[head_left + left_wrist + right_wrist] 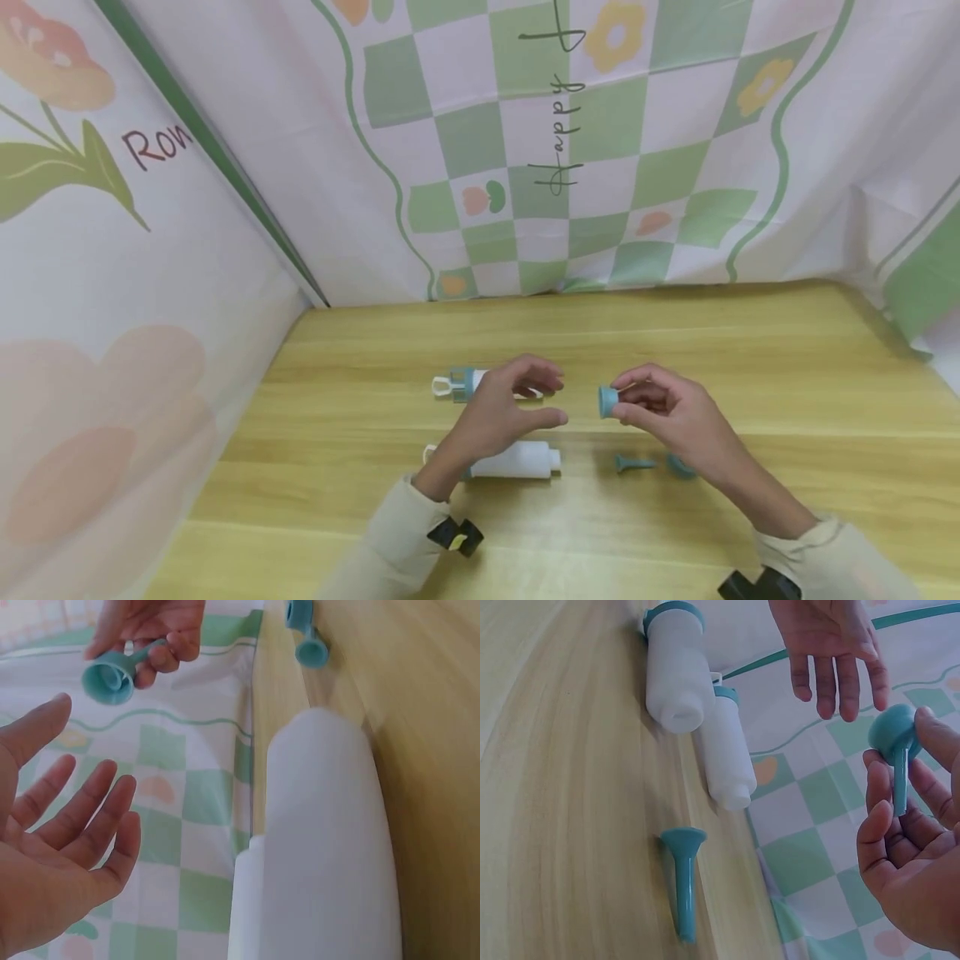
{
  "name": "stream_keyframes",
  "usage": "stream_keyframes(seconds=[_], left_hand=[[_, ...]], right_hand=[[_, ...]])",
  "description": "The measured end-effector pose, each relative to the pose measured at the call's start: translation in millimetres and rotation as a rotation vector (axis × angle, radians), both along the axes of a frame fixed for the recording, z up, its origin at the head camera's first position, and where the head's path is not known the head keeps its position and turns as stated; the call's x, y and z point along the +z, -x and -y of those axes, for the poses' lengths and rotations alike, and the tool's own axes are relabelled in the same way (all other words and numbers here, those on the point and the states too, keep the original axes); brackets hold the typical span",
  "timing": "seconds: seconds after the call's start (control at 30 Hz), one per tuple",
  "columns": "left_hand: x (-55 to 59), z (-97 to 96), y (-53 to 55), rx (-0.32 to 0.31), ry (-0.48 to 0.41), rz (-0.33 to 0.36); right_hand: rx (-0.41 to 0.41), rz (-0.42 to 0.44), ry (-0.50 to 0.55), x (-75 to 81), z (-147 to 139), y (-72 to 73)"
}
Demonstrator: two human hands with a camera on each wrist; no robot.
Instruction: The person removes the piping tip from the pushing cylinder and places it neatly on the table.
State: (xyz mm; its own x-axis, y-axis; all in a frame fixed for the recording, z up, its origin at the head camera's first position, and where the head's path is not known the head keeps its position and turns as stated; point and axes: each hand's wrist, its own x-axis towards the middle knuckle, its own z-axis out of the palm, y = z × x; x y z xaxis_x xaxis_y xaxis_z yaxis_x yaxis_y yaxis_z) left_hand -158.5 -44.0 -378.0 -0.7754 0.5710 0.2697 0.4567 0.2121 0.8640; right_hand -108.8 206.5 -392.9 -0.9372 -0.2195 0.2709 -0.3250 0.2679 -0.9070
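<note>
We pinch teal nozzle (609,401) in right hand (671,417); left hand (504,406) fingers spread, empty. A loose pinch may drop it onto surface (750,367).

back cloth (600,125): "Happy" in dark script, running sideways
left cloth (112,250): "Ron", rest gets cut off

Perhaps home (cloth-draped wooden table (787,350))

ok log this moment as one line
left hand: open, empty | right hand: pinches teal nozzle | table: two white bottles, loose nozzle
</note>
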Motion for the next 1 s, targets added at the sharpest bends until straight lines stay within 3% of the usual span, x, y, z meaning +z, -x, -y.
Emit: stream_keyframes(seconds=[0.3,1.0], left_hand=[[-8.3,-17.8,-7.3,-0.036,-0.025,0.0],[-15.3,-26.8,-15.8,-0.043,-0.082,-0.073]], right_hand=[[0.002,0.01,0.006,-0.1,3.7,-4.0],[0.025,0.021,0.029,-3.5,9.6,-6.9]])
